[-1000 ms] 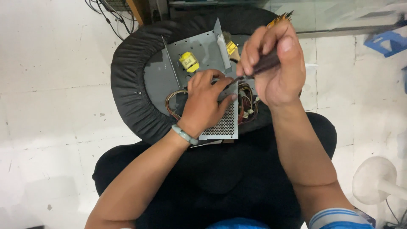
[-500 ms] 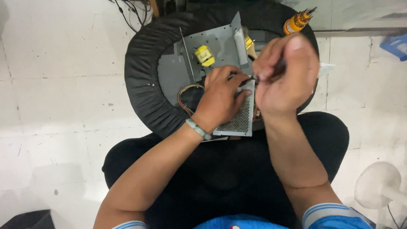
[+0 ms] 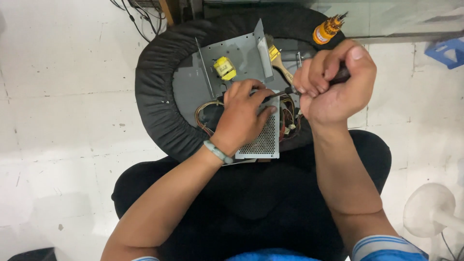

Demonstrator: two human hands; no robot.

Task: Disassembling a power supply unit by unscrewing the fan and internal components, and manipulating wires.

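An opened grey metal power supply case (image 3: 239, 60) lies on a round black cushioned stool (image 3: 154, 96). My left hand (image 3: 244, 113) presses down on its perforated grille panel (image 3: 266, 142), fingers spread over the part under the tool tip. My right hand (image 3: 333, 84) is closed around the dark handle of a screwdriver (image 3: 282, 92), whose thin shaft points left and down to the spot by my left fingers. Coloured wires (image 3: 290, 116) bunch beside the grille. A yellow component (image 3: 224, 67) sits inside the case.
A paintbrush with a yellow ferrule (image 3: 278, 60) lies in the case. An orange screwdriver-bit holder (image 3: 326, 29) stands at the stool's far edge. A blue crate (image 3: 447, 50) is at the right, a white fan base (image 3: 430, 210) at lower right, cables (image 3: 135, 19) at the top.
The view has shifted so the stool sits a little lower and left. My right hand has rolled slightly on the screwdriver handle; my left hand stays on the grille.
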